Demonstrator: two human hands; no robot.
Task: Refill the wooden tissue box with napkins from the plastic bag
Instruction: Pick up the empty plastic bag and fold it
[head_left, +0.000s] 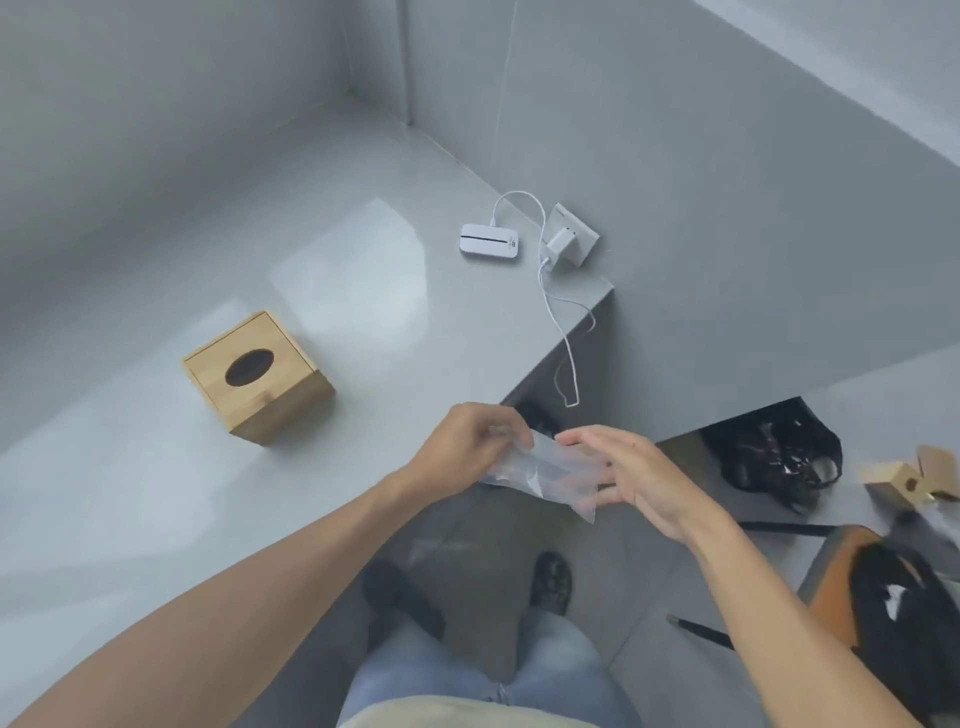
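Clear plastic bag (545, 467), limp and slippery, hangs pinched in your left hand (467, 441); your right hand (631, 475), fingers loosely spread, steadies its far edge.

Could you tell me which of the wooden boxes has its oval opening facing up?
The wooden tissue box on the grey counter, left of both hands; the smaller wooden pieces lie at the far right.

No writing can be read anywhere here. The small white rounded plastic device (490, 239) lying on the grey table (156, 467), well beyond the fingers, carries a tiny dark mark at one end of its black stripe, too small and blurred to make out. The light wooden cube-shaped tissue box (258, 376) shows bare wood only.
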